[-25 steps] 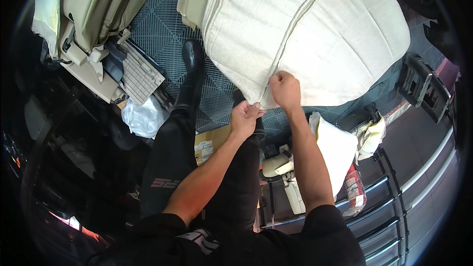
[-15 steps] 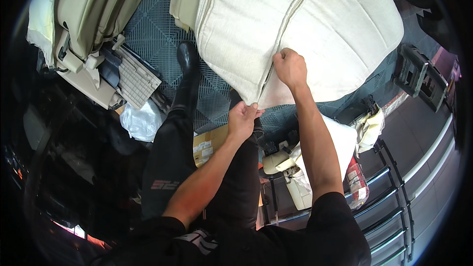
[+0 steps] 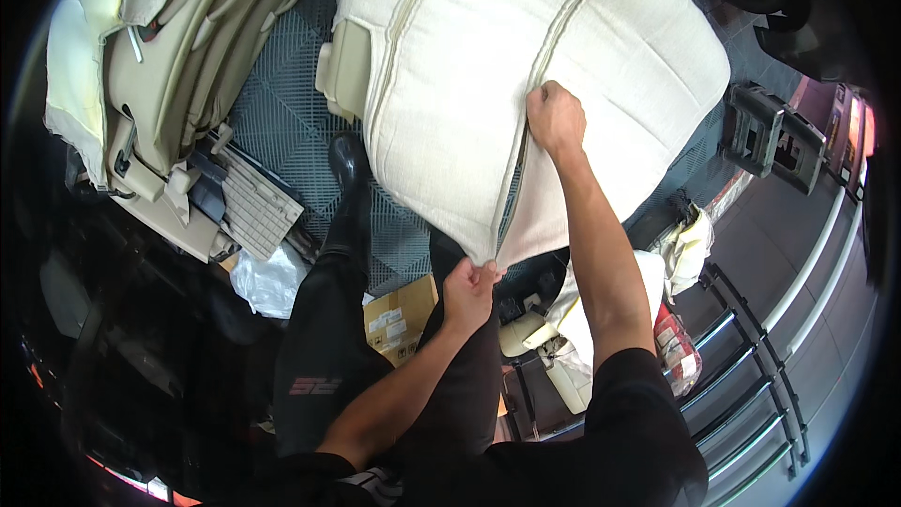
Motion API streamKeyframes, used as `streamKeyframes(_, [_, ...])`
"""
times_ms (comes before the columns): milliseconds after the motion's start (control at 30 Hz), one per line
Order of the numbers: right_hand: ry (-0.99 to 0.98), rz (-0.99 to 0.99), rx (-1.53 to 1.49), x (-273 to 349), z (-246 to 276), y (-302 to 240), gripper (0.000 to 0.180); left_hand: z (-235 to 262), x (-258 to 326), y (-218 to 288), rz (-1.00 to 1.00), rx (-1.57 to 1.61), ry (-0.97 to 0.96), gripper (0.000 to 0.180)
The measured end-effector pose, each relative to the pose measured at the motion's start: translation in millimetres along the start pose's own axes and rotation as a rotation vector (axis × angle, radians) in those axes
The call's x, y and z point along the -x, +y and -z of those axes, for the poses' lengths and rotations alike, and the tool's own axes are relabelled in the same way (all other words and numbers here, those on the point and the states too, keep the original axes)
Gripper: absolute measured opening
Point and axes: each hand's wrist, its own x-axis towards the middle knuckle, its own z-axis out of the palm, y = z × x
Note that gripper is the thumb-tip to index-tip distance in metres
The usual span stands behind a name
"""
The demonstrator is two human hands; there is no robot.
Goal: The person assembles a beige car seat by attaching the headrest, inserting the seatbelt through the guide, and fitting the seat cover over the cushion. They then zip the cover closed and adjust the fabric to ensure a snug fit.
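Observation:
A large cream fabric cover point(image 3: 460, 84), apparently a seat cover, lies in front of me over a padded shape. A zipper point(image 3: 567, 21) runs down it, parted into a narrow gap along its near end. At the cover's near corner my left hand point(image 3: 468, 298) is closed, pinching the fabric between thumb and fingers. Higher up, my right hand point(image 3: 556, 118) is a fist on the zipper at the top of the gap; whatever small part sits inside its fingers is hidden. A beige plastic-looking piece point(image 3: 347, 70) sticks out from under the cover's left side.
Beige seat parts point(image 3: 155, 84) are heaped at the left beside a grey slatted panel point(image 3: 258, 202) and a clear plastic bag point(image 3: 267, 280). Between my legs lies a cardboard box point(image 3: 404, 314). Metal bars point(image 3: 741, 394) and a black plastic frame point(image 3: 774, 136) are at the right.
The zipper gap looks longer and wider. My left hand has come nearer to me with the cover's corner, so my hands are farther apart. The whole view has shifted slightly.

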Motion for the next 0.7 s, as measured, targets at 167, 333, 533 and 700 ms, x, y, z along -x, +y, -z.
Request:
streamKeyframes(167, [0.067, -0.055, -0.076, -24, 4, -4, 0.031, 1, 12, 10, 0.056, 0.003, 0.004, 0.018])
streamKeyframes(333, [0.27, 0.046, -0.122, -69, 7, 7, 0.026, 0, 12, -4, 0.044, 0.073, 0.061, 0.018])
streamKeyframes(533, [0.459, 0.119, -0.22, -120, 25, 3, 0.024, 6, 9, -12, 0.09, 0.132, 0.146, 0.015])
streamKeyframes(700, [0.651, 0.189, -0.251, -151, 47, 3, 0.024, 7, 9, -17, 0.135, 0.131, 0.189, 0.015])
